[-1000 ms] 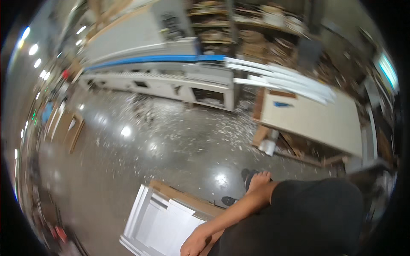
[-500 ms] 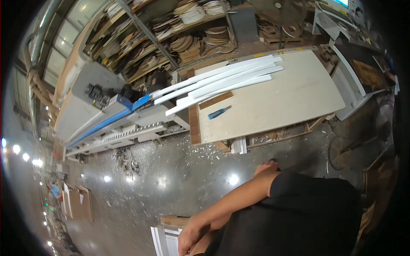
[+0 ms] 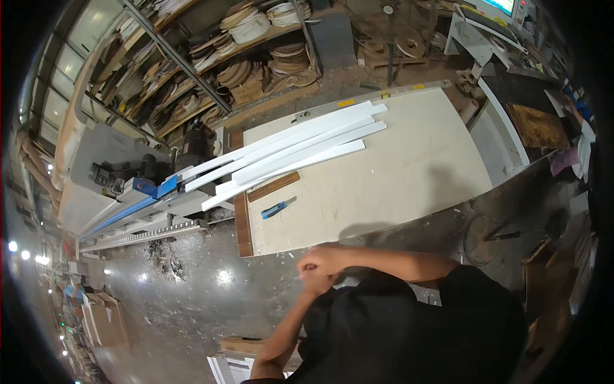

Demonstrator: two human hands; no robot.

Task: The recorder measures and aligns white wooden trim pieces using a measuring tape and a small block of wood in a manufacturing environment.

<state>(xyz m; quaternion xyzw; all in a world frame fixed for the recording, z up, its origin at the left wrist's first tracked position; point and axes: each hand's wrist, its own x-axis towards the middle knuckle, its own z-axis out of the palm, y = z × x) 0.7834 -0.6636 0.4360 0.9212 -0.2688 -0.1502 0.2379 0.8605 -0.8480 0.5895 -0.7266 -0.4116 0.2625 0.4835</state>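
One right hand (image 3: pixel 324 257) is curling against the left hand (image 3: pixel 319 281) below mid-frame; I cannot tell if they're holding anything. Up-left, apart from both, a blue tool (image 3: pixel 275 210) is lying on the pale tabletop (image 3: pixel 390 173).

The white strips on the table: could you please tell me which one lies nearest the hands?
The frontmost strip, closest to the blue-handled tool; the other white strips lie farther back, toward the shelving.
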